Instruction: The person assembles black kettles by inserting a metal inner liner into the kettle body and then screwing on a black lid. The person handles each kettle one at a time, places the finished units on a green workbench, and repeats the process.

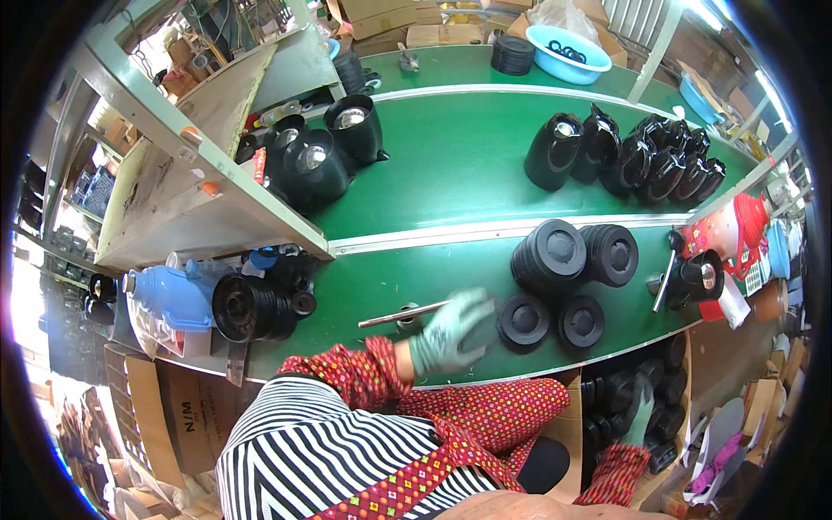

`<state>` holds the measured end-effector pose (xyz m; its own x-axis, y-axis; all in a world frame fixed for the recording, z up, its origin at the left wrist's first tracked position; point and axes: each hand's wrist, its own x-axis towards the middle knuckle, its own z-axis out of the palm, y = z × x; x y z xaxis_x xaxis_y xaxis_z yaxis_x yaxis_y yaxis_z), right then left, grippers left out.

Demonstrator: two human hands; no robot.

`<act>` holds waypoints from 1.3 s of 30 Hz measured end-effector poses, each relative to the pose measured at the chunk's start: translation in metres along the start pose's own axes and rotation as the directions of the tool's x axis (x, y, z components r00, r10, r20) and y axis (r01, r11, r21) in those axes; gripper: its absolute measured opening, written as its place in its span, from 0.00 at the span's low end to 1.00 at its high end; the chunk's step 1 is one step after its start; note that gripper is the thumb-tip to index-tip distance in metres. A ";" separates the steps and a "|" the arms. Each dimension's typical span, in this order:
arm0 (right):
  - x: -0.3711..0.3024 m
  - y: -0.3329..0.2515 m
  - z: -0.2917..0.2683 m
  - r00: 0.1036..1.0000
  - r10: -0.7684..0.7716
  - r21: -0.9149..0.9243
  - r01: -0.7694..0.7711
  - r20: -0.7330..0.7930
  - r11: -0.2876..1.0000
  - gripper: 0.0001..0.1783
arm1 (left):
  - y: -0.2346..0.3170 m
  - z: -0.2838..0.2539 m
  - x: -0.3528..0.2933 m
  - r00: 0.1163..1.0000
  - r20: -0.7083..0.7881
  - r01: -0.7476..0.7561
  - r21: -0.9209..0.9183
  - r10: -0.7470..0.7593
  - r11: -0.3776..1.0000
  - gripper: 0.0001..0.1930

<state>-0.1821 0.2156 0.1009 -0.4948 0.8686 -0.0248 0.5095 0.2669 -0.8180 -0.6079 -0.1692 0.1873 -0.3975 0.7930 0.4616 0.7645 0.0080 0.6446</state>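
Note:
My left hand (452, 336), in a pale green glove, is over the front of the green table with its fingers spread, slightly blurred. Beside it a metal rod (394, 316) lies across a small round metal piece (409, 321); the rod's right end comes close to the hand. To the right of that hand stand stacks of round black lids (555, 251), with two lower piles nearer me. My right hand (640, 414), also gloved, reaches down into a cardboard box (568, 433) among black round parts (663, 390); its fingers are blurred and cannot be made out.
Black jug-like bodies (646, 160) stand at the back right, others (316, 165) at the back left. A blue jug (172, 295) and stacked black rings (247, 308) sit left. A red flowered jug (732, 230) and a metal-handled tool (667, 273) are right. Metal posts (199, 156) frame the table.

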 end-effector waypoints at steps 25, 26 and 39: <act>-0.109 -0.297 0.113 0.967 -0.051 0.426 -0.063 0.250 0.902 0.27 | -0.100 -0.169 0.130 0.991 -0.105 0.130 0.557 -0.086 0.820 0.26; -0.099 -0.341 0.129 0.956 -0.190 0.449 0.071 0.225 0.891 0.31 | -0.064 -0.171 0.113 0.997 -0.072 0.037 0.536 0.002 0.843 0.26; -0.157 -0.313 0.101 0.842 -0.069 0.693 -0.391 0.535 0.606 0.34 | 0.151 -0.125 0.031 0.684 0.313 -0.622 -0.223 0.659 0.751 0.18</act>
<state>-0.3346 -0.0467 0.3033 -0.8283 0.4900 -0.2717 0.0137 -0.4671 -0.8841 -0.5686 -0.2193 0.3752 0.3913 0.7383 0.5494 0.7079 -0.6229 0.3329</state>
